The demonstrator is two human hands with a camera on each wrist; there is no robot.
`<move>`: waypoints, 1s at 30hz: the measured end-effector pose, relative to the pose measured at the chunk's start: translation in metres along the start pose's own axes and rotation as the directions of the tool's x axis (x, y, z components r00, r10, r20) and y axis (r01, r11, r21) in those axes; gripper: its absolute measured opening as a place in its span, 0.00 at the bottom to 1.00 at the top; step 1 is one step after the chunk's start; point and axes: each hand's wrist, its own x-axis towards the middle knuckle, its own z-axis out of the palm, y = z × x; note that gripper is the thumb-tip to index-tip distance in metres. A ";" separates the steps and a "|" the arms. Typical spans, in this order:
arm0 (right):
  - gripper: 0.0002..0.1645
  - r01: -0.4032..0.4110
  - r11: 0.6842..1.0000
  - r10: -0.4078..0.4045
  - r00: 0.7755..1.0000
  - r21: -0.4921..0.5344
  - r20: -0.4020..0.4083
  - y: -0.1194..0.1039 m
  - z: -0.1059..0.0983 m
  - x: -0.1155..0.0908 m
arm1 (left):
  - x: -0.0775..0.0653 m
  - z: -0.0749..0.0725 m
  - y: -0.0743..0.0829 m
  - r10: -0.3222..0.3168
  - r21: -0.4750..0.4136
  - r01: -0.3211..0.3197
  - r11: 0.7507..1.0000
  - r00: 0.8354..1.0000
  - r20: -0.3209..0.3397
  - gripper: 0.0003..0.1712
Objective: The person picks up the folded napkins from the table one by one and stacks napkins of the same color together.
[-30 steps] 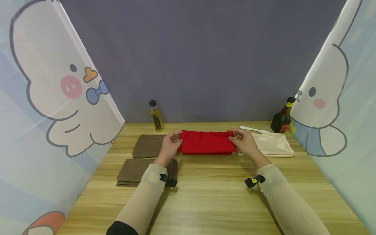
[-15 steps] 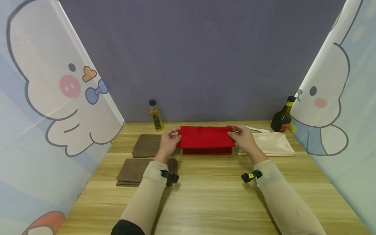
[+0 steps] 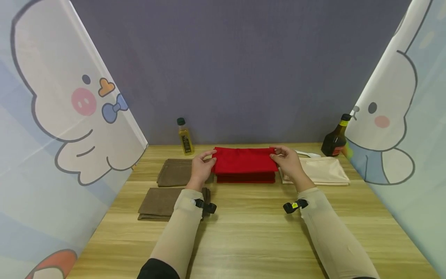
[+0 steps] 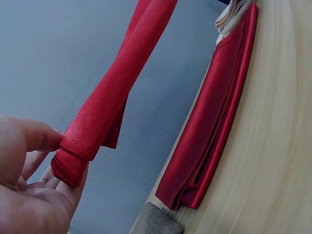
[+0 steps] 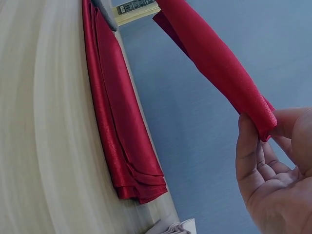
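Note:
A folded red cloth point(image 3: 244, 160) is stretched level between my two hands, raised off the table. My left hand point(image 3: 201, 166) pinches its left end between thumb and fingers; in the left wrist view the thumb point(image 4: 41, 135) lies over the folded end. At the opposite end my right hand point(image 3: 288, 164) pinches the cloth the same way, its folded edge point(image 5: 253, 109) showing in the right wrist view. Beneath hangs a gap, then a second folded red cloth point(image 4: 207, 122) lying flat on the wooden table. The head view shows only its front strip, as the raised cloth covers the rest.
Two folded brown cloths point(image 3: 174, 172) point(image 3: 162, 203) lie at left, partly behind my left arm. A folded cream cloth point(image 3: 322, 170) and a white utensil point(image 3: 307, 154) are at right. An oil bottle point(image 3: 186, 141) and a dark sauce bottle point(image 3: 335, 141) stand at the back.
Both hands have lifted the upper red cloth away from the lower one, whose front now shows below it. The other cloths and the bottles have stayed put.

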 end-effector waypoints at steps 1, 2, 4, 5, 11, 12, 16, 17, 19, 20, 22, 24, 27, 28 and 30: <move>0.24 -0.005 1.000 0.005 1.000 0.002 0.004 0.001 0.000 0.000 | 0.000 0.000 0.000 -0.004 0.000 0.004 1.000 1.000 -0.001 0.17; 0.24 -0.012 1.000 0.012 1.000 0.005 0.007 0.002 0.000 0.001 | 0.000 0.000 0.000 -0.009 0.002 0.009 1.000 1.000 -0.002 0.17; 0.25 -0.028 0.999 0.028 1.000 0.016 0.011 0.004 0.000 0.001 | -0.001 0.001 -0.001 -0.014 0.007 0.014 1.000 1.000 -0.004 0.17; 0.25 -0.032 0.999 0.032 0.999 0.018 0.014 0.005 0.000 0.001 | -0.001 0.001 -0.002 -0.013 0.010 0.013 1.000 1.000 -0.003 0.17; 0.25 -0.048 0.999 0.048 0.999 0.016 0.026 0.011 0.001 0.001 | 0.000 0.003 -0.007 -0.001 0.029 0.001 1.000 1.000 0.007 0.18; 0.24 -0.050 0.999 0.049 0.998 0.013 0.026 0.011 0.001 0.001 | 0.000 0.003 -0.008 -0.005 0.034 0.005 0.999 1.000 0.007 0.18; 0.24 -0.054 0.999 0.053 0.998 0.003 0.033 0.014 0.001 0.001 | 0.001 0.005 -0.012 -0.018 0.050 0.018 0.999 1.000 0.005 0.21; 0.24 -0.056 0.998 0.056 0.998 0.001 0.034 0.014 0.001 0.001 | 0.001 0.005 -0.013 -0.019 0.054 0.019 0.998 1.000 0.005 0.23; 0.24 -0.059 0.998 0.060 0.997 -0.008 0.042 0.017 0.002 0.001 | 0.000 0.006 -0.014 -0.015 0.060 0.014 0.998 1.000 0.005 0.25; 0.24 -0.062 0.998 0.063 0.997 -0.015 0.046 0.018 0.002 0.002 | 0.000 0.007 -0.015 -0.012 0.063 0.011 0.998 1.000 0.005 0.26; 0.24 -0.068 0.997 0.070 0.996 -0.025 0.051 0.022 0.002 0.003 | 0.000 0.009 -0.016 -0.003 0.073 0.003 0.997 1.000 0.006 0.27; 0.23 -0.074 0.997 0.075 0.996 -0.030 0.040 0.025 0.002 0.004 | 0.001 0.011 -0.018 0.006 0.088 -0.006 0.996 1.000 0.005 0.27; 0.23 -0.072 0.997 0.073 0.997 -0.037 0.019 0.029 0.002 0.004 | 0.001 0.014 -0.021 0.016 0.107 -0.017 0.994 1.000 0.005 0.26; 0.23 -0.072 0.996 0.073 0.997 -0.044 0.011 0.030 0.002 0.004 | 0.001 0.015 -0.022 0.018 0.112 -0.019 0.994 1.000 0.006 0.26; 0.22 -0.070 0.996 0.070 0.998 -0.056 0.000 0.032 0.002 0.004 | 0.001 0.016 -0.023 0.018 0.117 -0.019 0.993 1.000 0.013 0.26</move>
